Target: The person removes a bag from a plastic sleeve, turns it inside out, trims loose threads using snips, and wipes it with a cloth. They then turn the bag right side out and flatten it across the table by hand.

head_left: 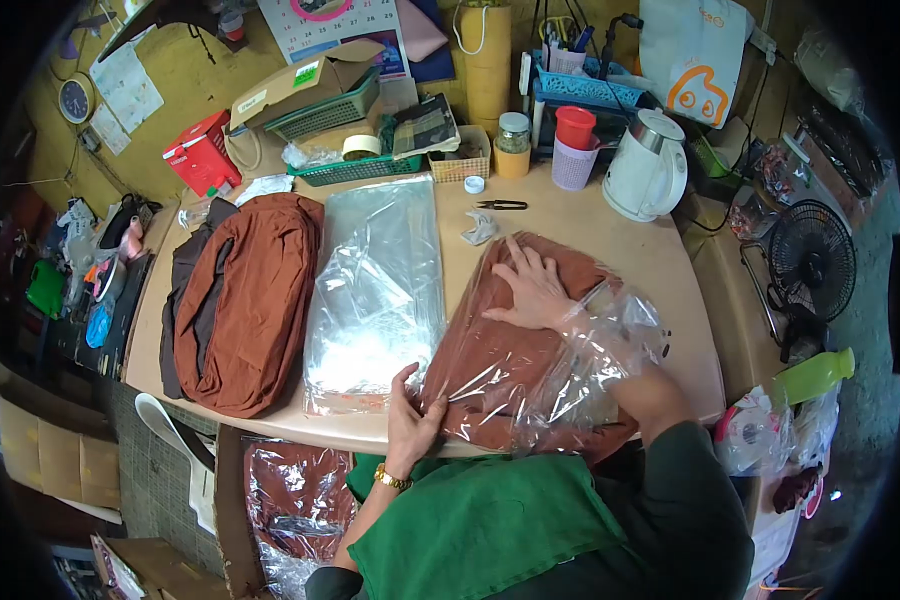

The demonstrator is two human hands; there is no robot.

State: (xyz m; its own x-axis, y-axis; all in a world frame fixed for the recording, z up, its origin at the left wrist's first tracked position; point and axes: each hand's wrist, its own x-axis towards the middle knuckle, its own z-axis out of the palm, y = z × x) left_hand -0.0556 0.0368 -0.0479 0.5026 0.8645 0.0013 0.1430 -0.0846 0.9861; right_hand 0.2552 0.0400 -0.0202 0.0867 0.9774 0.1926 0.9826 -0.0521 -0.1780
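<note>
A folded rust-brown garment (510, 345) lies at the table's front edge inside a clear plastic bag (620, 320). My right hand (530, 290) rests flat on the garment with its fingers spread, and the bag's plastic bunches round my wrist and forearm, so the hand looks to be inside the bag. At the bag's lower left, my left hand (415, 425) grips its edge, thumb on top. To the left lies a stack of flat clear bags (375, 280). Beyond it is a pile of folded rust-brown and dark garments (245, 300).
A kettle (645, 165), a jar (513, 145), thread snips (502, 205) and a crumpled white scrap (480, 228) stand or lie toward the back. Green baskets (350, 170) sit against the wall. Below the table, a box (232, 510) contains bagged rust-brown garments. A fan (810, 260) stands at right.
</note>
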